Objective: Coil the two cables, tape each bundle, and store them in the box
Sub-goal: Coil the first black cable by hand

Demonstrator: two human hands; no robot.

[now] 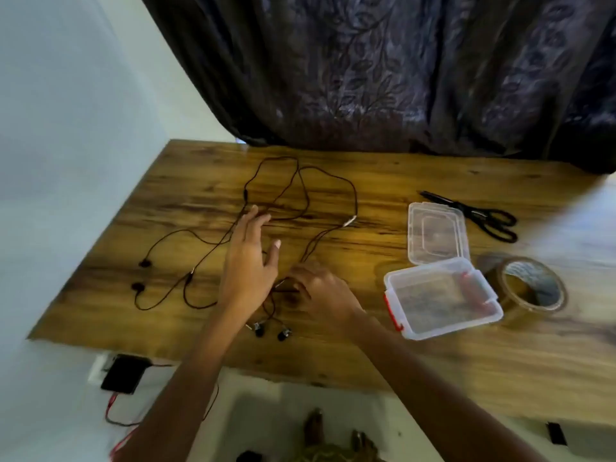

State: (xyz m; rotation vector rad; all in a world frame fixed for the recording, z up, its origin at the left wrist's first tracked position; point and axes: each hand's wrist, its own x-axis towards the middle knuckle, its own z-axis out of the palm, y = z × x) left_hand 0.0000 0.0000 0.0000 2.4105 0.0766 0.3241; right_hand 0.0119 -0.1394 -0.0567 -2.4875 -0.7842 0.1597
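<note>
Black cables point(356, 195) under the spread left hand point(248, 261); right hand point(321, 291) pinches one; tape point(491, 271) print blurred.

No text reads clearly; the print inside the tape roll point(524, 272) is blurred.

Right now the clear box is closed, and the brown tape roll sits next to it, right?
No. The head view shows the clear box open, its lid folded back onto the table. The brown tape roll does sit next to it.
</note>
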